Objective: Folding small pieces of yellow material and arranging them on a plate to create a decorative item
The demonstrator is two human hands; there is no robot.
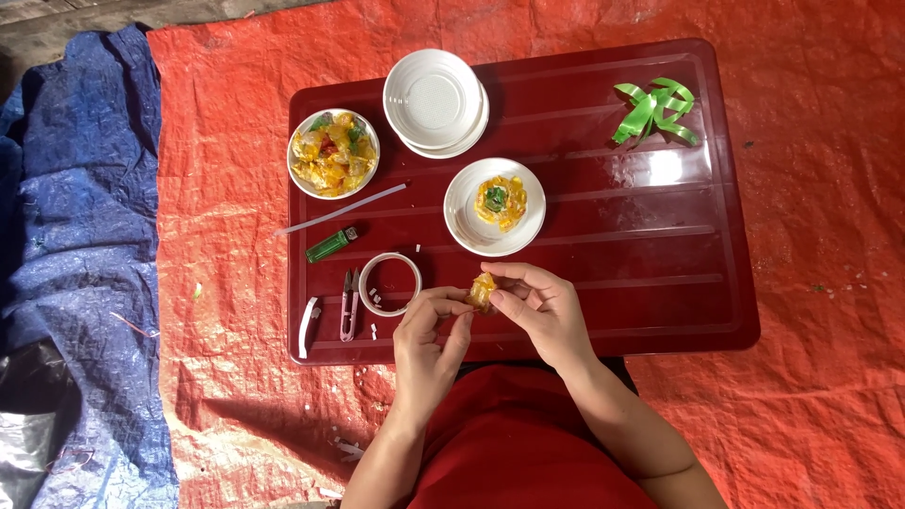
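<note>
A small yellow-orange piece (482, 290), glossy and crumpled, is pinched between both hands just above the near edge of a dark red tray (660, 283). The right hand (539, 311) grips it from the right with thumb and fingertips closed on it. The left hand (429, 344) meets it from the left, thumb and forefinger closed on its lower edge. Both forearms rise from the bottom of the view, on either side of a red lap.

Just left of the hands on the tray lies a roll of tape (389, 283), flat, with small white scraps inside its ring. Left of that are small snips (349, 303), then a white strip (306, 325) at the tray's edge. Above the tape lies a green lighter (332, 245), and above it a thin pale stick (341, 209), slanted.

Straight ahead of the hands sits a white dish (494, 207) holding a yellow-orange flower shape with a green middle (499, 201). Farther back on the left, a white bowl (333, 153) is filled with yellow, orange, red and green pieces. Beside it, touching or nearly so, is a stack of white dishes (436, 102), upside down. At the tray's far right corner lies a loose curl of green ribbon (656, 109), well apart from everything else.

The tray rests on an orange tarp (236, 217). A blue tarp (80, 236) lies along the left side.
</note>
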